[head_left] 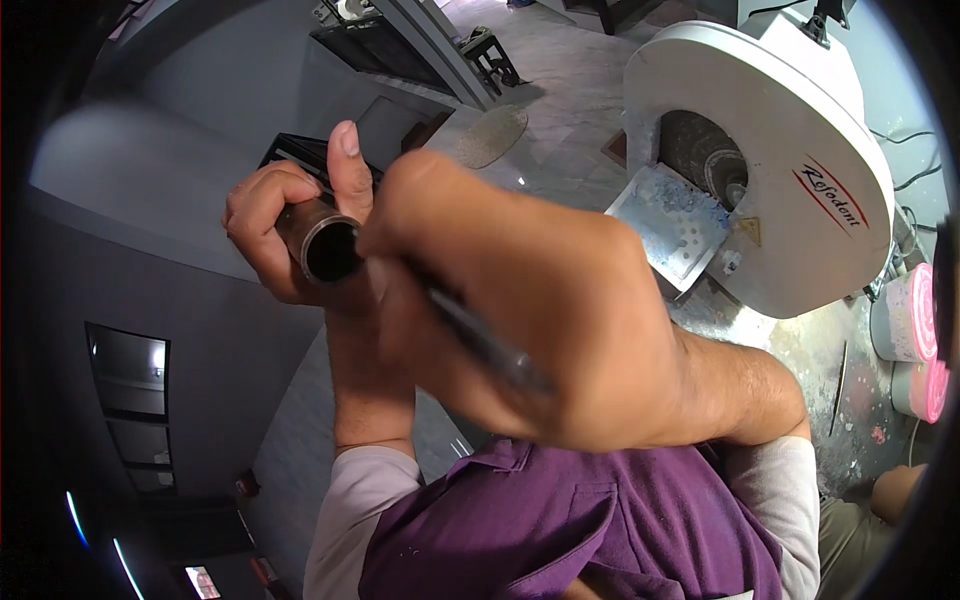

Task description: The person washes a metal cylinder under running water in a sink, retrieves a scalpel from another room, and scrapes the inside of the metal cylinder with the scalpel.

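Observation:
My left hand is closed around a short, hollow metal cylinder, thumb raised along its far side. The cylinder's round mouth tilts toward me, and its inside looks dark. In front of it is my right hand, large and blurred by motion, with the fingers bent around a slim, dark, pen-like tool. Those fingertips are beside the right edge of the cylinder's mouth. Whether the tool's tip touches the cylinder is hidden behind my right fingers.
A white, rounded machine with a round opening stands at the right, a speckled metal tray in front of it. Pink-lidded tubs and a thin rod are on the stained bench. Part of another person shows at the lower right.

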{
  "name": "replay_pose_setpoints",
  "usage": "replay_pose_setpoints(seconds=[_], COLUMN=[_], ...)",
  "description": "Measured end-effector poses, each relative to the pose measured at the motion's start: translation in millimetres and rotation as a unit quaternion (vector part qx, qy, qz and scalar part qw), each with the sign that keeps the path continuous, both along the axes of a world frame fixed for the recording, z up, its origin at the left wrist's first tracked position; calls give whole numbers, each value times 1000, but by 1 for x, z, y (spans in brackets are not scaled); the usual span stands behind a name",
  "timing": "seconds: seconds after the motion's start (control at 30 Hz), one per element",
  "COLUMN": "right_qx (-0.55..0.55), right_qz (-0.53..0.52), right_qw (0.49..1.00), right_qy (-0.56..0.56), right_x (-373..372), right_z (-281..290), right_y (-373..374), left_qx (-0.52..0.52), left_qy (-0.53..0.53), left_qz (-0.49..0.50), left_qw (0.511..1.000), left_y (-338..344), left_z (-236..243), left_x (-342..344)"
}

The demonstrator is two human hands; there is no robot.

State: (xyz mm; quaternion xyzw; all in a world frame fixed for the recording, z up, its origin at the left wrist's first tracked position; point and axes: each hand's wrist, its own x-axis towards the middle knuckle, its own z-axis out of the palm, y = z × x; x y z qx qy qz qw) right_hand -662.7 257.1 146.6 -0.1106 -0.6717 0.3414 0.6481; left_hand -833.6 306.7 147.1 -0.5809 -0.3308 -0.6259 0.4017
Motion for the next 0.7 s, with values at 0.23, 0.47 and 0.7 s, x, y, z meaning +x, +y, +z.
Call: replay_pose_setpoints(seconds=[0.23, 0.47, 0.7], right_qx=[54, -56, -181], right_qz=[-7, 72, 203], right_qw=[988, 993, 962], right_qy=[-142, -75, 40], right_x=[8, 11, 8], right_z=[11, 11, -2], right_y=[0, -3, 14], left_qx=[-32, 67, 30], left_qy=[189, 225, 20], left_qz=[49, 74, 45], left_qw=[980, 969, 998], left_y=[-7, 3, 8], left_z=[14, 13, -5], left_x=[-14, -32, 3])
